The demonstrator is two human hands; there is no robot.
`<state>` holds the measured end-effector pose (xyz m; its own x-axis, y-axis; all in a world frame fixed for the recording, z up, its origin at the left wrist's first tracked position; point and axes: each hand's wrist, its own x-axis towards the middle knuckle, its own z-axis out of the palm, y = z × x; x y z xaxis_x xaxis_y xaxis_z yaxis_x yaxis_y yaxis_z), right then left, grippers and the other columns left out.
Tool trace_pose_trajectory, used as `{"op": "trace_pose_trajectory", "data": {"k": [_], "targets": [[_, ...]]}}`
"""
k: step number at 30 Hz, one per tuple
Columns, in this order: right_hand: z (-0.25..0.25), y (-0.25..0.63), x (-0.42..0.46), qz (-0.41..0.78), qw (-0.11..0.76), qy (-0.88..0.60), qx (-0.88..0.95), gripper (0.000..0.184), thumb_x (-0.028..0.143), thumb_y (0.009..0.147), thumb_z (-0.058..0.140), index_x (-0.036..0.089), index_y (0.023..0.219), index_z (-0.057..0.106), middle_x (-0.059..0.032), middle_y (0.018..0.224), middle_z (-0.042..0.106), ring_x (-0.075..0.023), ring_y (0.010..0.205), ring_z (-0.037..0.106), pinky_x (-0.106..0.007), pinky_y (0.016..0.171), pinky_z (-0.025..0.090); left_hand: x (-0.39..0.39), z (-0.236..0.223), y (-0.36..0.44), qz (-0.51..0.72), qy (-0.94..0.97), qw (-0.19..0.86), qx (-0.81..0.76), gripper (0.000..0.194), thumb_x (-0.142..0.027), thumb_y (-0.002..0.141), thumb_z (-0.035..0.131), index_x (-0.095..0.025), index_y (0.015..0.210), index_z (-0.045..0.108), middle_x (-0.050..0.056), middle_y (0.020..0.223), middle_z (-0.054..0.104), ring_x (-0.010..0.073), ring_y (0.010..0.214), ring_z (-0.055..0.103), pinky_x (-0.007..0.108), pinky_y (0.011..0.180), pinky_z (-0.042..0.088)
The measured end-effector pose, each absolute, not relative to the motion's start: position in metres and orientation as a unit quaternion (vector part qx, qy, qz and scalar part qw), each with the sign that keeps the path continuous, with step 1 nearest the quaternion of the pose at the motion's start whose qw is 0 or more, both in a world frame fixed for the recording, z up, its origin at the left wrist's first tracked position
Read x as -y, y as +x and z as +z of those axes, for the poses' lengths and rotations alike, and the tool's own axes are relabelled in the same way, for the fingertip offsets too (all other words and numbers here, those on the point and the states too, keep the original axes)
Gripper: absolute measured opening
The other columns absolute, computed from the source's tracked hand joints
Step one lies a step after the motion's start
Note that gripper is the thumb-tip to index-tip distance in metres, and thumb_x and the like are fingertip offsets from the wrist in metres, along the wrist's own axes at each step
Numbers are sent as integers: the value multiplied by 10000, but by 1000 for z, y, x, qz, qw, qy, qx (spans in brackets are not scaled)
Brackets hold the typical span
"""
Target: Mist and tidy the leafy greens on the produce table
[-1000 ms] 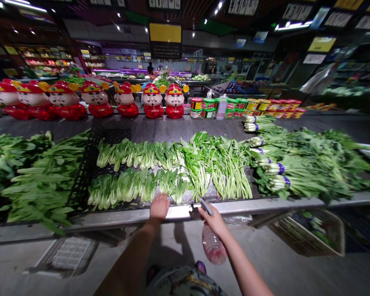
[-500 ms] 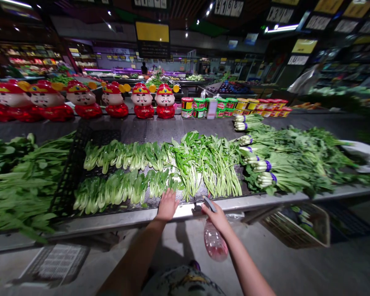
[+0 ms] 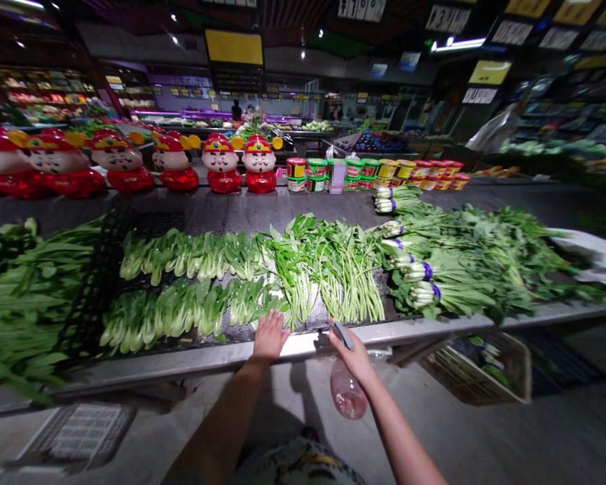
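My right hand (image 3: 352, 351) is wrapped round the neck of a clear spray bottle (image 3: 348, 391) with a grey trigger head. The bottle hangs in front of the shelf's metal edge. My left hand (image 3: 271, 335) is spread flat with its fingers apart, over the front of the display by the bok choy; whether it touches the surface I cannot tell. Two rows of bok choy (image 3: 169, 306) lie left of it. Leafy green stems (image 3: 328, 269) lie just beyond my hands, and bunches of greens bound with purple tape (image 3: 424, 271) are to the right.
Red figurine jars (image 3: 260, 165) and stacked small tubs (image 3: 368, 172) line the back ledge. A black crate (image 3: 88, 283) stands at the left among long greens (image 3: 25, 296). Under the metal edge (image 3: 182, 358) are a basket of greens (image 3: 485, 377) and a grey crate (image 3: 83, 434).
The display has shifted slightly left in view. Both hands keep nearly the same pose, and the spray bottle stays in my right hand.
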<state>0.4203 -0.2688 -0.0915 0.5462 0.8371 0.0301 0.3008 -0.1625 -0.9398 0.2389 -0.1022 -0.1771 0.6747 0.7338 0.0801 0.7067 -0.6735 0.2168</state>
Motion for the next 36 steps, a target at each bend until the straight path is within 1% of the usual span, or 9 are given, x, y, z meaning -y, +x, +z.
{"op": "trace_pose_trajectory", "data": {"k": [4,7,11,15,20,23,28,32,36], "targets": [[-84,431,269,265,533,-700,394,522,657,795,591,187,991,706,-97,989,735,-273,965,666,-421,938,497,103,-179,236,89,910,71,-398,521,-426,971,387,-151,1388,538,144,1482,484,307,1426,368,518,1184,281],[-80,438,268,270,544,-692,390,545,671,800,581,189,1025,700,-98,1019,732,-272,1004,662,-418,970,486,104,-177,235,79,912,69,-396,545,-439,979,355,-127,1390,529,150,1489,476,306,1432,359,504,1190,271],[-80,444,269,282,545,-682,399,529,648,805,594,183,1036,695,-103,1039,726,-269,1002,662,-407,949,495,105,-176,233,78,913,59,-397,543,-441,984,338,-137,1396,517,135,1500,467,290,1438,351,482,1196,262],[-88,444,277,285,525,-685,417,499,619,809,604,185,1035,701,-102,1039,727,-271,976,664,-407,913,509,106,-178,234,71,911,56,-403,537,-436,982,346,-141,1399,513,130,1502,464,288,1437,353,472,1194,266],[-99,442,285,276,499,-702,426,515,666,808,566,188,939,703,-82,901,729,-261,856,665,-385,829,524,104,-180,234,71,911,52,-402,533,-432,977,353,-149,1397,521,127,1498,468,291,1427,370,473,1188,282],[-105,440,286,259,498,-714,418,512,668,816,553,186,896,705,-80,869,723,-259,842,656,-370,806,521,103,-180,235,67,914,48,-397,542,-441,981,332,-154,1401,517,121,1498,469,284,1429,369,470,1189,282],[-108,437,285,237,503,-722,411,482,610,845,550,186,1003,718,-59,835,712,-241,796,645,-364,780,523,101,-181,235,76,918,57,-385,552,-441,983,312,-141,1390,533,131,1486,480,295,1415,389,480,1183,301],[-98,436,277,224,516,-722,402,474,590,828,577,182,1027,715,-83,898,721,-261,861,658,-393,838,521,102,-180,234,84,916,74,-386,533,-434,968,349,-168,1385,548,116,1481,486,294,1408,399,480,1187,314],[-74,434,257,258,534,-697,404,446,586,790,635,185,964,724,-86,906,733,-262,866,673,-405,849,530,103,-180,233,91,917,83,-380,546,-440,965,337,-172,1388,552,119,1475,492,294,1411,390,473,1199,310]]}}
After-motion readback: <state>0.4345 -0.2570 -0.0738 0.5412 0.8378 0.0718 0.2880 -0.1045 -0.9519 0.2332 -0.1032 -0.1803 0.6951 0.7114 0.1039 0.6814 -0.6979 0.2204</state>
